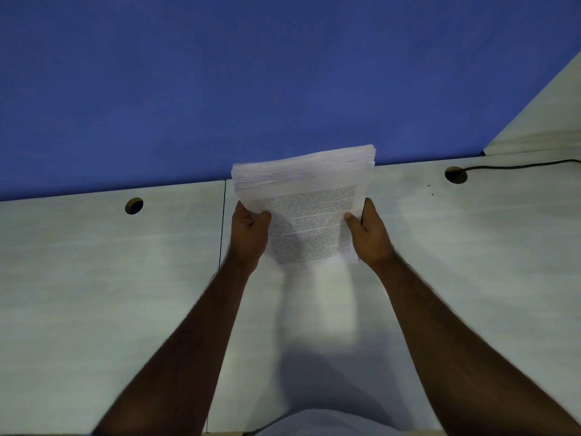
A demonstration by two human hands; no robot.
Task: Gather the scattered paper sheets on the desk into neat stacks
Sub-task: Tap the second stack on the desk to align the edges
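A thick stack of white printed paper sheets (pixel 306 212) stands tilted on edge above the pale desk (pixel 110 278), text facing me. Its upper edges are fanned and uneven. My left hand (pixel 250 234) grips the stack's left side, thumb on the front sheet. On the right side my right hand (pixel 369 232) grips it the same way, thumb on the front and fingers behind. Whether the lower edge touches the desk is blurred.
A blue partition (pixel 251 83) rises behind the desk. Two round cable holes sit near the back edge, one on the left (pixel 134 205) and one on the right (pixel 456 174) with a black cable (pixel 515 166) leading out. A pale side panel (pixel 540 121) stands at the right.
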